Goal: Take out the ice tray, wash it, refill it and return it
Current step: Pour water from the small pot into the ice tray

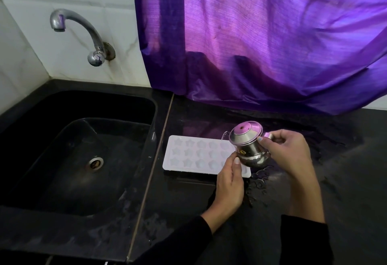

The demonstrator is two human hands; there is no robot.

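Observation:
A white ice tray (194,155) with star-shaped moulds lies flat on the black counter, right of the sink. Above its right end a small steel pot (248,143) with a lid and a thin spout is tilted to the left. My right hand (287,153) grips the pot's handle, with a finger on its side. My left hand (229,183) touches the pot's lower side with the thumb and covers the tray's near right corner. Whether water runs from the spout I cannot tell.
A black sink (88,155) with a steel drain (95,163) fills the left. A chrome tap (83,32) sticks out of the white tiled wall above it. A purple curtain (261,34) hangs behind the counter. Water puddles (261,181) lie right of the tray.

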